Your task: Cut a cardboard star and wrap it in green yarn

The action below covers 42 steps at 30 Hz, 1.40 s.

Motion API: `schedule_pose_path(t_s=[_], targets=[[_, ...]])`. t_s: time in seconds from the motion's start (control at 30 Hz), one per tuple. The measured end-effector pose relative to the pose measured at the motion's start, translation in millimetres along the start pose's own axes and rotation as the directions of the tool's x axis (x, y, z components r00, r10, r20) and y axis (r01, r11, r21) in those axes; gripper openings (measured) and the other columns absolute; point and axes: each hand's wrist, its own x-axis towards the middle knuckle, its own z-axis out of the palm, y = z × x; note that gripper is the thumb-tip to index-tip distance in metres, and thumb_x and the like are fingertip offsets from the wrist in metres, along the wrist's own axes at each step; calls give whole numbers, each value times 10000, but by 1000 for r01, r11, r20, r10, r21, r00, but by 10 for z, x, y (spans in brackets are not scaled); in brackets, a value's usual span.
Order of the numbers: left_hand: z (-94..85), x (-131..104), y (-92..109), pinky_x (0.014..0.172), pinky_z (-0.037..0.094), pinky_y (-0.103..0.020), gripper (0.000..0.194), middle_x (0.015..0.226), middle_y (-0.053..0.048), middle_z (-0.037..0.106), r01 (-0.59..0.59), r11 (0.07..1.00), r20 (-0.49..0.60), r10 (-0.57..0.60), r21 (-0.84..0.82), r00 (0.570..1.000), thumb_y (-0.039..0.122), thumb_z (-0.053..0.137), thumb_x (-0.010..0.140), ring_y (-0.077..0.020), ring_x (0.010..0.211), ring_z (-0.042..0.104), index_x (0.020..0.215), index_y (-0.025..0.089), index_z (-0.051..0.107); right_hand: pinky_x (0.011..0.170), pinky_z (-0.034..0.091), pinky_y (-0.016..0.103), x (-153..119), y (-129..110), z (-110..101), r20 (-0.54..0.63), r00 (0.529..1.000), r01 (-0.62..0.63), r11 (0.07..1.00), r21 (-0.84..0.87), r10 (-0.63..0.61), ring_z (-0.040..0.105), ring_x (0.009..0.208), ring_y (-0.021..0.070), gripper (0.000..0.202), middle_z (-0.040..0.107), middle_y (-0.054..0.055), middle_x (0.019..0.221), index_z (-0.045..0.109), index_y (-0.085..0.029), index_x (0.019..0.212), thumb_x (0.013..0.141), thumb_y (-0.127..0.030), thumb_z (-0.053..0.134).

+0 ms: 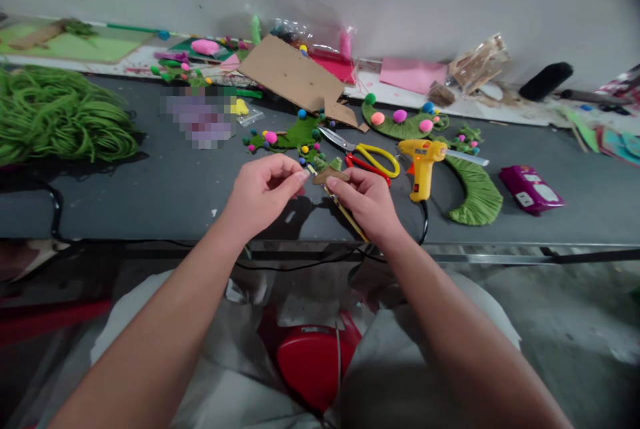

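My right hand [370, 202] pinches a small brown cardboard piece [325, 177] partly wrapped in green yarn. A thin patterned stick [350, 217] slants under it, beside my right fingers. Close on the left, my left hand [267, 192] has thumb and fingertips pressed together at the stick's upper end; what they hold is too small to make out. Scissors [370, 155] with red and yellow handles lie just beyond my right hand. Behind both hands are green pieces [297, 135] with coloured pom-poms.
A yellow glue gun [423, 165], a green yarn-wrapped crescent [477, 195] and a purple packet [531, 189] lie to the right. Green yarn [65, 115] is heaped at the left. Cardboard [293, 72] lies at the back. A black cord hangs along the table's front edge [150, 239].
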Motion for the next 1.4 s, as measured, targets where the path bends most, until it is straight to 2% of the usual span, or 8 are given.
schedule_pose_path(t_s=[0.2, 0.27, 0.33, 0.4, 0.57, 0.77, 1.07, 1.4], targets=[[30, -1, 10, 498, 475, -242, 435, 622, -42, 704, 81, 988, 57, -74, -134, 996, 434, 532, 996, -128, 485, 588, 666, 188, 672, 491, 210, 253, 4, 6, 2, 1, 1000, 5, 1000, 11, -5, 307, 529, 74, 351, 453, -59, 578, 595, -182, 723, 813, -475, 767], [41, 0, -3, 516, 488, -244, 397, 678, -54, 732, 84, 991, 62, -77, -108, 995, 461, 573, 974, -138, 521, 614, 734, 181, 721, 491, 211, 253, 1, 5, 1, 3, 1000, 0, 1000, 7, 0, 311, 528, 75, 356, 451, -58, 579, 591, -186, 720, 810, -484, 764], [47, 1, -20, 586, 526, -248, 289, 829, -65, 775, 61, 994, 65, -55, -88, 996, 457, 682, 907, -160, 634, 668, 906, 181, 769, 491, 214, 252, -2, 8, -2, 9, 1000, -7, 1000, 0, 7, 321, 529, 78, 368, 454, -56, 580, 590, -187, 719, 808, -500, 761], [56, 4, -35, 640, 544, -252, 320, 934, -70, 785, 45, 994, 60, -39, -97, 997, 456, 759, 843, -176, 727, 689, 1016, 187, 776, 492, 216, 252, -4, 17, -6, 12, 1000, -6, 1000, -11, 6, 327, 532, 79, 379, 454, -54, 582, 588, -186, 716, 809, -510, 760], [129, 21, -36, 604, 508, -240, 331, 785, -48, 754, 74, 985, 36, -70, -156, 997, 505, 790, 807, -151, 669, 634, 869, 180, 792, 503, 224, 254, 10, 49, -11, 33, 999, 34, 999, -31, -33, 319, 546, 81, 359, 449, -55, 599, 594, -182, 730, 820, -490, 756], [205, 20, -26, 571, 483, -228, 346, 697, -34, 726, 107, 964, -9, -113, -245, 994, 527, 796, 801, -131, 617, 601, 809, 181, 798, 520, 235, 256, 10, 44, -3, 44, 996, 76, 996, -54, -73, 326, 571, 83, 337, 443, -50, 610, 563, -181, 694, 836, -430, 740], [196, 13, -33, 563, 471, -235, 255, 687, -14, 741, 101, 978, -44, -110, -181, 993, 457, 786, 828, -120, 582, 582, 779, 207, 802, 539, 254, 261, -1, 43, 1, 58, 995, 84, 993, -78, -79, 345, 589, 91, 323, 455, -45, 621, 566, -183, 703, 837, -428, 729], [187, 19, -13, 553, 443, -222, 257, 673, -17, 733, 116, 981, -40, -124, -157, 991, 436, 784, 823, -113, 576, 567, 785, 183, 807, 516, 243, 249, 4, 16, 8, 55, 994, 95, 993, -72, -91, 331, 565, 77, 307, 449, -51, 600, 566, -175, 691, 814, -406, 727]])
